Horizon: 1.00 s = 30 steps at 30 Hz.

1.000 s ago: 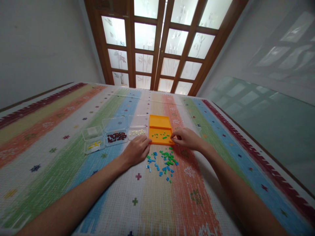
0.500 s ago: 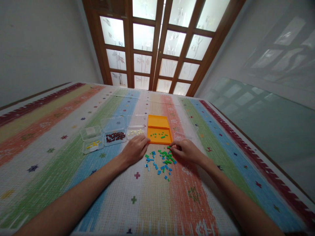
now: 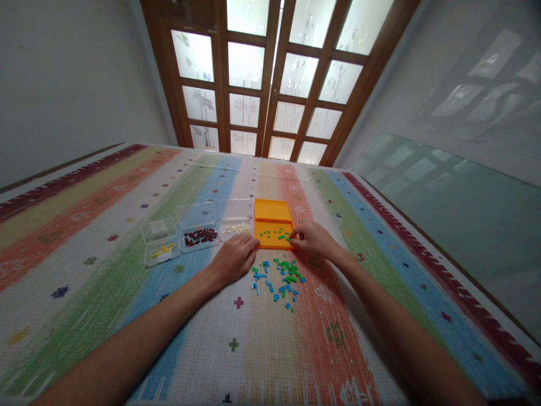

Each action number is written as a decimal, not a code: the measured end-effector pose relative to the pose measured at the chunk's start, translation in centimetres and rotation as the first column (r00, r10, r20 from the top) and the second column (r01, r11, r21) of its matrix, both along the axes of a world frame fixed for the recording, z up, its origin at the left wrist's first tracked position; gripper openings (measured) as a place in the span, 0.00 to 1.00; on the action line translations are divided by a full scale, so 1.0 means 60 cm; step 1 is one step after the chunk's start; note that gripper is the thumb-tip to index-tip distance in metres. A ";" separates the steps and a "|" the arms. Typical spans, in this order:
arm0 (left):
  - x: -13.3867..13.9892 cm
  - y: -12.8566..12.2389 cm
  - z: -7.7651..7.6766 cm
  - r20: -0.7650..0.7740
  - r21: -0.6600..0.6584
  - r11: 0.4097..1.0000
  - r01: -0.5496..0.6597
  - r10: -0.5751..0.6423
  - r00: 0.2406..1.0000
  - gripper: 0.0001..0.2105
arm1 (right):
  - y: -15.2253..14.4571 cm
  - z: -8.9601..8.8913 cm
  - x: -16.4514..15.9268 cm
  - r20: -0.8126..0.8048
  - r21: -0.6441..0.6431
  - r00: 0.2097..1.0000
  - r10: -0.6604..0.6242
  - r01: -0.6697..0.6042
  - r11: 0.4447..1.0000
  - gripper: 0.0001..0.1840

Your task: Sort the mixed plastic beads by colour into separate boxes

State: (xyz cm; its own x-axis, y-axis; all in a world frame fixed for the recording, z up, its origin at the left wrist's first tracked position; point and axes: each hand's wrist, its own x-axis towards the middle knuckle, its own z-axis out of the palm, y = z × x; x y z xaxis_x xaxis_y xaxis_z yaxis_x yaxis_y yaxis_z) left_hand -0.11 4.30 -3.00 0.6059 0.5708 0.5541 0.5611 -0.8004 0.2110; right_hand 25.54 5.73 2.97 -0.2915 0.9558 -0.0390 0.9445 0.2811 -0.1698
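Observation:
An orange plastic box (image 3: 262, 243) stands with its lid laid back, and several small green bricks (image 3: 270, 232) lie in its near half. My left hand (image 3: 236, 255) is closed at the near left corner of the box, fingertips gripping its edge. My right hand (image 3: 313, 241) is over the near right corner in a pinch, with a small green brick (image 3: 288, 239) at its fingertips, just inside the rim. In front of the box, green and blue bricks (image 3: 289, 270) are scattered loosely on the striped tablecloth (image 3: 211, 349).
Left of the box stand clear lidded cases with yellow pieces (image 3: 164, 251), dark red pieces (image 3: 200, 236) and cream pieces (image 3: 235, 228). Another clear case, partly hidden, lies behind my right hand. A wood-framed glass door (image 3: 262, 96) is beyond the table.
My right hand has moved from the loose pile up to the box's near right corner, carrying a green brick. My left hand stays at the box corner. The view has shifted slightly.

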 end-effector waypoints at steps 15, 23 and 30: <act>0.000 0.001 -0.004 0.011 0.008 1.000 -0.014 0.014 1.000 0.07 | -0.068 0.010 0.039 -0.188 -0.055 0.952 0.242 -0.256 0.965 0.11; -0.001 0.001 -0.006 0.023 -0.016 1.000 -0.008 0.009 1.000 0.07 | -0.084 -0.019 0.031 -0.219 -0.066 0.942 0.254 -0.273 0.960 0.12; 0.000 0.001 -0.005 0.021 -0.008 1.000 -0.006 0.006 1.000 0.07 | -0.051 0.004 0.035 -0.201 0.088 0.965 0.168 -0.153 0.984 0.11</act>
